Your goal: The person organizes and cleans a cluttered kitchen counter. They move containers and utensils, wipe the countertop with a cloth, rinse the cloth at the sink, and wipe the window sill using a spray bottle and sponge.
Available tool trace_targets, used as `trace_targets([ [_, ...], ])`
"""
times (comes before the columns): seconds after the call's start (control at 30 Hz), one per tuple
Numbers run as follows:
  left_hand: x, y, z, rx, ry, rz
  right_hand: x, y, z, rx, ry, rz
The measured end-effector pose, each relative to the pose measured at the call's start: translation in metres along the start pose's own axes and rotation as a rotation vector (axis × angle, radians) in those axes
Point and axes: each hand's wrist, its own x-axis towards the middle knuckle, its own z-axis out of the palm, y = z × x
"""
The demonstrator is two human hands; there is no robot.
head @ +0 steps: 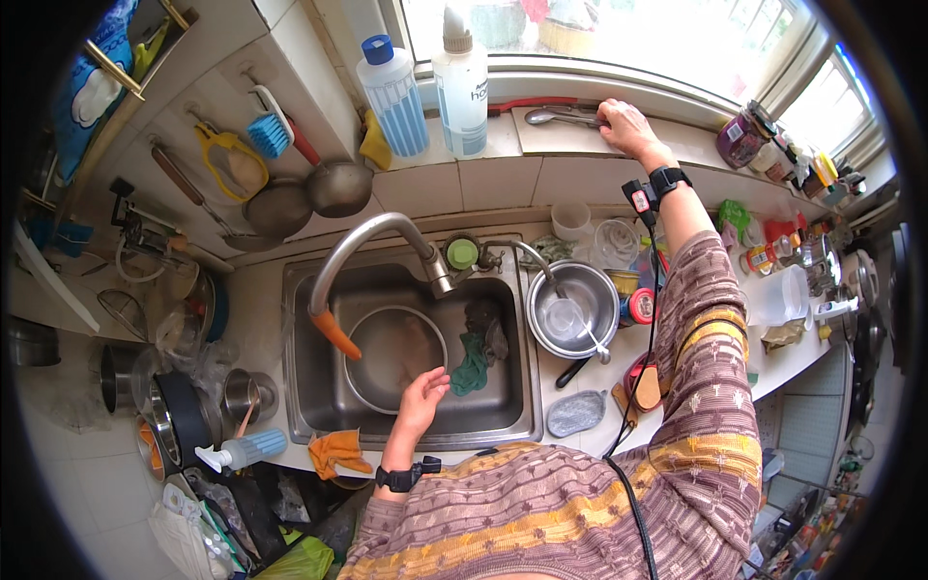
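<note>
My left hand (pixel 423 397) hovers over the near part of a stainless steel sink (pixel 500 420), fingers loosely extended and holding nothing. Close by in the sink is a round metal basin (pixel 395 355) with cloudy water. A green cloth (pixel 471 366) and a dark cloth (pixel 489 326) lie to its right. Across the counter, my right hand (pixel 629 130) reaches to the tiled windowsill. Its fingertips are at the handle ends of metal utensils, one a spoon (pixel 540 116), lying on a pale board (pixel 544 140). Whether the fingers grip a handle is hidden.
A curved faucet (pixel 362 228) with an orange end arches over the sink. Right of it stands a metal pot (pixel 573 344) holding a clear ladle. Two bottles (pixel 460 101) (pixel 395 101) stand on the sill. Pans hang left; a spray bottle (pixel 250 448) and orange cloth (pixel 339 454) lie near the front edge.
</note>
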Motion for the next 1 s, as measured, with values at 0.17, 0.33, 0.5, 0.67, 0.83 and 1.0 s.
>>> trace_targets([
  [0.17,0.001,0.000,0.005,0.002,-0.014,0.001,0.001,-0.001,0.003,0.071,0.116,-0.101],
  [0.33,0.003,0.003,0.011,0.008,-0.035,0.018,0.008,-0.020,-0.010,-0.097,-0.172,0.031],
  [0.5,0.002,0.000,0.012,0.011,-0.037,0.021,0.008,-0.026,-0.012,-0.258,-0.127,-0.024],
  [0.67,-0.001,-0.004,0.008,0.043,-0.008,0.009,0.003,-0.023,0.000,-0.252,-0.052,-0.027],
  [0.83,-0.006,-0.003,-0.001,-0.003,0.016,0.004,-0.017,-0.034,-0.033,-0.037,-0.061,0.089],
  [1.0,0.006,-0.018,-0.029,-0.077,0.091,-0.068,-0.122,-0.075,-0.106,0.529,-0.063,0.199],
])
